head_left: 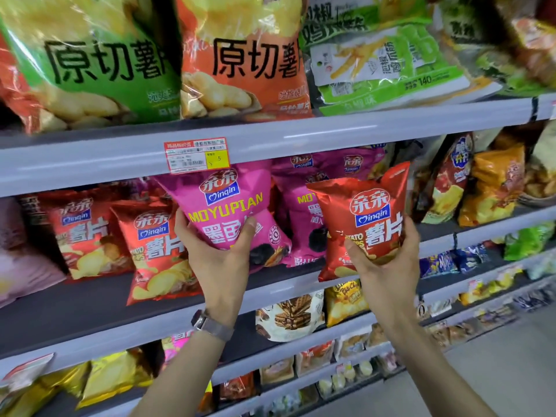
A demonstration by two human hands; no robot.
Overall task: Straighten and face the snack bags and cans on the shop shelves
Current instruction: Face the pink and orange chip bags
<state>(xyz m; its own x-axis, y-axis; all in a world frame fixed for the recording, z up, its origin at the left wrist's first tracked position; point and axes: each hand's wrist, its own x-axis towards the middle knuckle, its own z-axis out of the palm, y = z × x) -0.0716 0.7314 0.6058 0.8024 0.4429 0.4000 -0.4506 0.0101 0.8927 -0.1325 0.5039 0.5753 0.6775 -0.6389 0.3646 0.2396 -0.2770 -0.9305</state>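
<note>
Left hand [216,251] grips the pink bag [224,206] by its lower half, its top edge hidden behind the price tag [197,155]; right hand [388,260] grips the red bag [365,218], whose bottom print the fingers cover; both bags are held before the middle shelf [90,308]; the packs farther right are blurred.

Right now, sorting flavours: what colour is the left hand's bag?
Magenta bag, yellow lettering; head view.

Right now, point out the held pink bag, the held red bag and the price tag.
Held pink Qinqin bag [221,188]: head view, its logo.
Held red Qinqin bag [371,207]: head view, its logo.
Price tag [196,155]: head view, its middle.
</note>
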